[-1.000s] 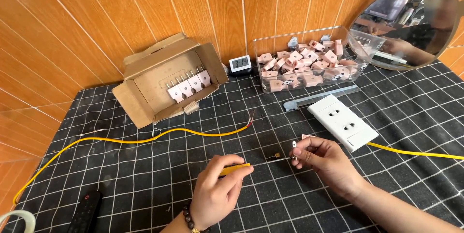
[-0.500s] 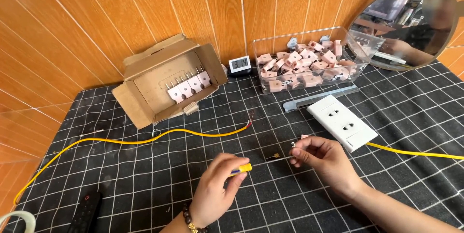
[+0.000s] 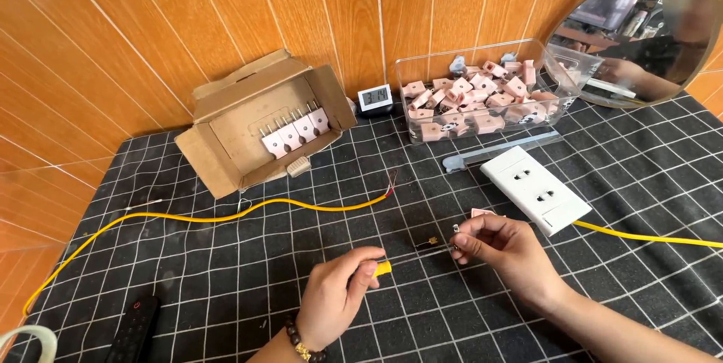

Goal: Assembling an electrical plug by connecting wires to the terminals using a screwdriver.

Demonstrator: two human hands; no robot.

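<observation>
My left hand [image 3: 337,299] grips a yellow-handled screwdriver [image 3: 382,267], its thin shaft pointing right towards my right hand. My right hand [image 3: 504,251] pinches a small pink plug part [image 3: 461,236] at its fingertips, low over the black gridded mat [image 3: 226,288]. A small dark piece [image 3: 429,242] lies on the mat just left of those fingertips. A yellow wire [image 3: 248,208] with a bare reddish end [image 3: 392,179] curves across the mat behind my hands. A white socket plate [image 3: 536,188] lies right behind my right hand.
An open cardboard box [image 3: 260,133] with pink plugs stands at the back left. A clear bin [image 3: 482,96] of pink plugs, a small digital clock [image 3: 373,97] and a round mirror [image 3: 640,32] line the wooden wall. A black remote [image 3: 132,329] and tape roll [image 3: 26,340] lie front left.
My left hand has slid along the screwdriver handle, covering more of it. My right hand stays in place with the small part.
</observation>
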